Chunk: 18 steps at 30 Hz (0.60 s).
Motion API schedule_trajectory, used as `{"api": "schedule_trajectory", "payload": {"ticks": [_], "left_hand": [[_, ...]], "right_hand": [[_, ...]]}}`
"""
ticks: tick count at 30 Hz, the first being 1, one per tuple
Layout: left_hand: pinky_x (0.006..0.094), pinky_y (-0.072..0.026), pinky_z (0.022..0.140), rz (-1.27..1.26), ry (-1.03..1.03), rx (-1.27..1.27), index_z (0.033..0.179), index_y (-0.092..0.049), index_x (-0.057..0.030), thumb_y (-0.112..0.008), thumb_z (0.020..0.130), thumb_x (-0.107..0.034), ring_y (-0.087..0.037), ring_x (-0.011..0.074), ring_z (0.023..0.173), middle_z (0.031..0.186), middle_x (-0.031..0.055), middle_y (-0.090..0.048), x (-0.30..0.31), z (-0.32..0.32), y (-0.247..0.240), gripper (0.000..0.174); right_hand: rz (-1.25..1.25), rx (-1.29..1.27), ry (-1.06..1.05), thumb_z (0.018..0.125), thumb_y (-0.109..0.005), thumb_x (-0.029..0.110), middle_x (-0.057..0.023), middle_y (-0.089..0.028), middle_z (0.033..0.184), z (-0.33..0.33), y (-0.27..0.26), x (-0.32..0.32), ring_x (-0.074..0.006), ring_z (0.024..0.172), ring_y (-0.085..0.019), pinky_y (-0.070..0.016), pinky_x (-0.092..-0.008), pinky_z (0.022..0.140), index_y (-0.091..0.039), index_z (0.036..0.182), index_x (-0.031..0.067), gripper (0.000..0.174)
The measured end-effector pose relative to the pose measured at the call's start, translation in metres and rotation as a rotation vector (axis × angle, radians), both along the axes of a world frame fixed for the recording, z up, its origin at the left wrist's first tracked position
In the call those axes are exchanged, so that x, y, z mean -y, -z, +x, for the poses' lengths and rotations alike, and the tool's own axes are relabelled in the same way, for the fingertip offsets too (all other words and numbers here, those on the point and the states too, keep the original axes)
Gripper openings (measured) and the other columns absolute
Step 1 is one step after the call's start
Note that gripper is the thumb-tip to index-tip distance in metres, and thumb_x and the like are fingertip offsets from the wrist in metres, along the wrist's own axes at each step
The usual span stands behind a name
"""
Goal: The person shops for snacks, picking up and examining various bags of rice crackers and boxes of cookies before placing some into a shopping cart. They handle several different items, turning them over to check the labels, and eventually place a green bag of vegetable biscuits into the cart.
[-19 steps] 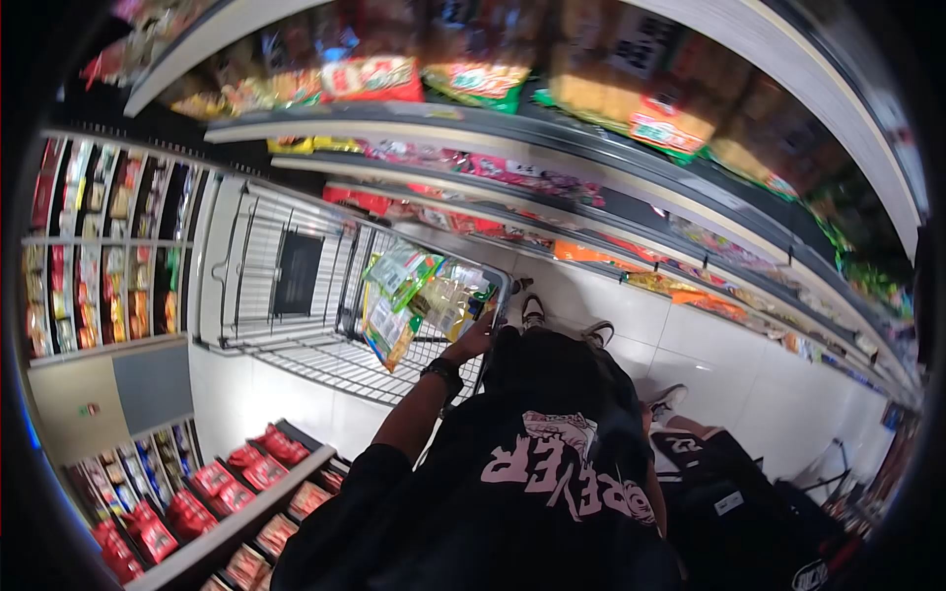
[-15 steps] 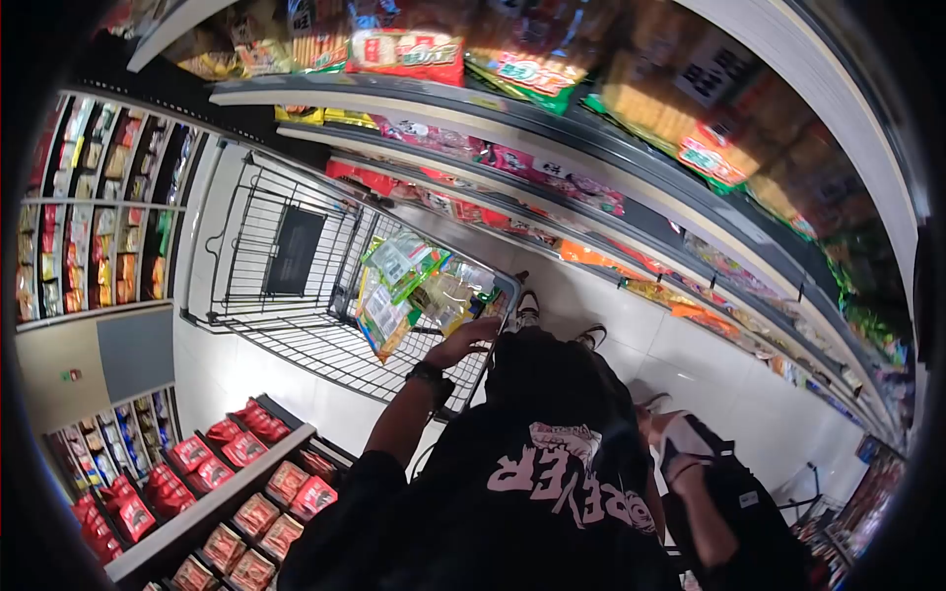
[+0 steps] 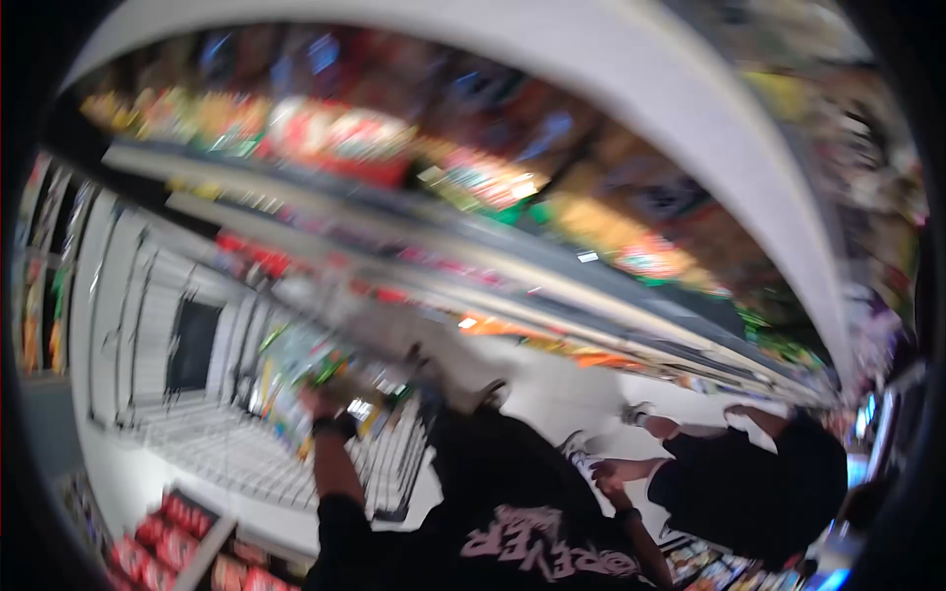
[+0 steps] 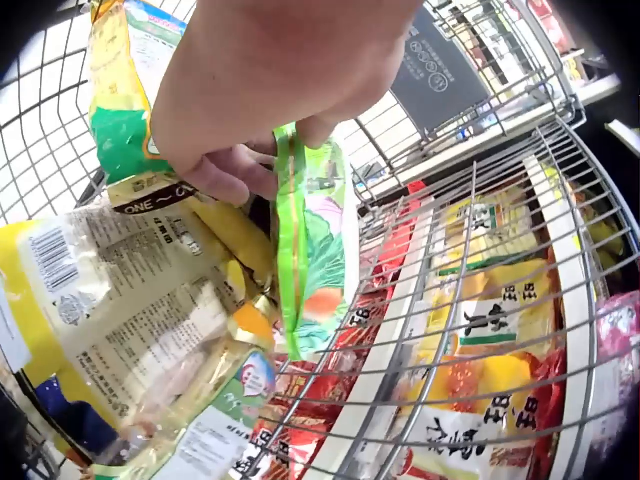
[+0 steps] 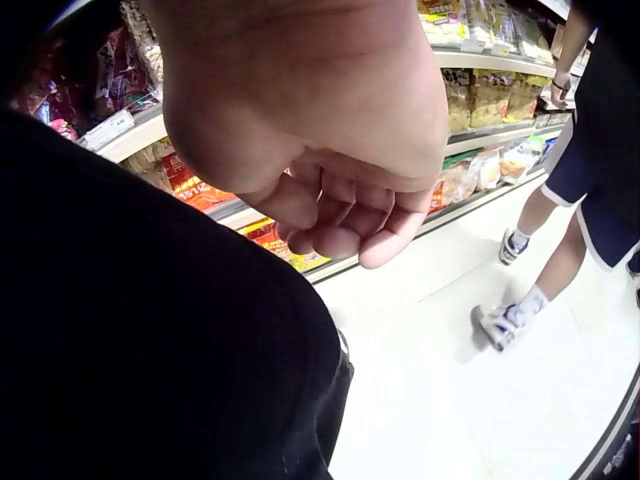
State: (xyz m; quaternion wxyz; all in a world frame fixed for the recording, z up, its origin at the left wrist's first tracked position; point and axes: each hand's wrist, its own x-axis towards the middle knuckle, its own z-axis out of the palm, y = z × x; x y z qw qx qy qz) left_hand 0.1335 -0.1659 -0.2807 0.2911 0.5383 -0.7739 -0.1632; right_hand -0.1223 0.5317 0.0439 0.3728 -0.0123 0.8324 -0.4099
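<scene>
In the left wrist view my left hand (image 4: pixel 290 80) reaches down into the wire shopping cart (image 3: pixel 187 433). Its fingers and thumb pinch the top of a bright green snack bag (image 4: pixel 318 250), which hangs upright on edge. Beside it in the cart lie a clear-and-yellow snack bag with a barcode (image 4: pixel 130 310), a yellow and green bag (image 4: pixel 125 90) and a green-labelled clear bag (image 4: pixel 225 420). My right hand (image 5: pixel 320 150) hangs by my dark-clothed leg, fingers loosely curled, holding nothing.
Shelves of packaged snacks (image 3: pixel 591 266) run along the cart's far side. Red packs (image 3: pixel 158 552) sit in a display at lower left. Another person in dark shorts (image 5: pixel 590 200) stands on the white floor (image 5: pixel 440 380) to my right.
My left hand has moved from the cart's handle end in among the bags and now grips the green one. The view has swung, and the other person appears farther right.
</scene>
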Motion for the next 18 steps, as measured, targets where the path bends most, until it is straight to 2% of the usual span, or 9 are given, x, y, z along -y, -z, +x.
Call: {"api": "schedule_trajectory", "payload": {"ticks": [1, 3, 4, 5, 7, 11, 13, 16, 18], "left_hand": [[0.0439, -0.0494, 0.091, -0.195, 0.436, 0.435, 0.118, -0.063, -0.008, -0.073, 0.071, -0.045, -0.065, 0.0344, 0.092, 0.106, 0.0122, -0.068, 0.014, 0.001, -0.035, 0.061], [0.0444, -0.0504, 0.092, 0.523, 0.102, 0.426, 0.124, -0.06, -0.0089, -0.067, 0.078, -0.054, -0.064, 0.0326, 0.107, 0.116, 0.0147, -0.067, 0.022, -0.016, -0.081, 0.065], [0.045, -0.0509, 0.091, 0.781, -0.133, 0.353, 0.123, -0.06, -0.0072, -0.063, 0.081, -0.055, -0.063, 0.0308, 0.111, 0.119, 0.0125, -0.066, 0.019, -0.031, -0.124, 0.064], [0.045, -0.0509, 0.091, 0.78, -0.069, 0.339, 0.123, -0.06, -0.0072, -0.063, 0.081, -0.055, -0.063, 0.0308, 0.111, 0.119, 0.0125, -0.066, 0.018, -0.047, -0.127, 0.064], [0.0418, -0.0442, 0.098, 0.738, 0.063, 0.133, 0.127, -0.056, 0.0001, -0.051, 0.097, -0.032, -0.06, 0.0317, 0.108, 0.116, 0.0184, -0.064, 0.016, -0.026, -0.13, 0.045], [0.0403, -0.0442, 0.097, 0.582, 0.253, 0.341, 0.13, -0.055, 0.0008, -0.049, 0.099, -0.028, -0.06, 0.0271, 0.106, 0.115, 0.0174, -0.064, 0.037, -0.009, -0.135, 0.042], [0.0292, -0.0499, 0.077, 1.002, -0.378, -1.003, 0.126, -0.057, -0.0002, -0.055, 0.099, -0.025, -0.06, 0.016, 0.085, 0.104, 0.0102, -0.067, 0.04, -0.02, -0.152, 0.037], [0.0326, -0.0503, 0.086, 0.678, -0.35, -0.926, 0.119, -0.059, 0.0014, -0.062, 0.096, -0.026, -0.062, 0.021, 0.097, 0.111, 0.014, -0.066, 0.05, -0.02, -0.19, 0.035], [0.0314, -0.0492, 0.078, 0.555, -0.245, -0.877, 0.107, -0.06, 0.0008, -0.065, 0.095, -0.024, -0.058, 0.0178, 0.088, 0.1, 0.01, -0.064, 0.05, -0.007, -0.227, 0.028]], "right_hand": [[0.152, -0.171, -0.123, 0.078, -0.056, 0.014, -0.0127, -0.067, 0.082, 0.0, -0.009, 0.01, -0.0217, 0.076, -0.065, -0.0531, -0.036, 0.069, -0.069, 0.094, 0.0032, 0.024], [0.299, 0.036, 0.004, 0.078, -0.054, 0.018, -0.0169, -0.069, 0.088, -0.001, -0.029, 0.038, -0.0298, 0.082, -0.067, -0.0524, -0.0408, 0.077, -0.069, 0.102, 0.0028, 0.032], [0.302, -0.039, -0.076, 0.082, -0.057, 0.023, -0.0092, -0.066, 0.08, 0.001, -0.016, 0.028, -0.0157, 0.069, -0.064, -0.0514, -0.0317, 0.065, -0.069, 0.102, 0.0025, 0.031], [0.278, -0.086, -0.101, 0.082, -0.056, 0.022, -0.0094, -0.067, 0.079, 0.0, -0.009, 0.023, -0.0164, 0.069, -0.064, -0.0519, -0.0317, 0.066, -0.068, 0.103, 0.0026, 0.031], [0.363, 0.083, -0.028, 0.083, -0.051, 0.018, -0.0075, -0.068, 0.076, -0.015, -0.037, 0.049, -0.0177, 0.075, -0.066, -0.0526, -0.0322, 0.072, -0.067, 0.107, 0.0035, 0.032], [0.36, 0.063, -0.039, 0.08, -0.05, 0.016, -0.0081, -0.069, 0.079, -0.016, -0.032, 0.072, -0.018, 0.078, -0.067, -0.0529, -0.0324, 0.073, -0.066, 0.109, 0.0036, 0.035], [0.362, 0.069, -0.067, 0.079, -0.051, 0.015, -0.0099, -0.07, 0.082, -0.023, -0.038, 0.083, -0.0211, 0.081, -0.067, -0.0531, -0.0352, 0.076, -0.066, 0.109, 0.0046, 0.035], [0.357, -0.05, -0.121, 0.08, -0.05, 0.014, -0.0133, -0.071, 0.088, -0.032, -0.013, 0.075, -0.0259, 0.087, -0.068, -0.0528, -0.0384, 0.081, -0.068, 0.109, 0.0066, 0.035], [0.323, 0.012, -0.116, 0.08, -0.052, 0.015, -0.0158, -0.071, 0.095, -0.043, -0.009, 0.075, -0.0288, 0.094, -0.068, -0.0523, -0.0395, 0.086, -0.069, 0.109, 0.0094, 0.034]]}}
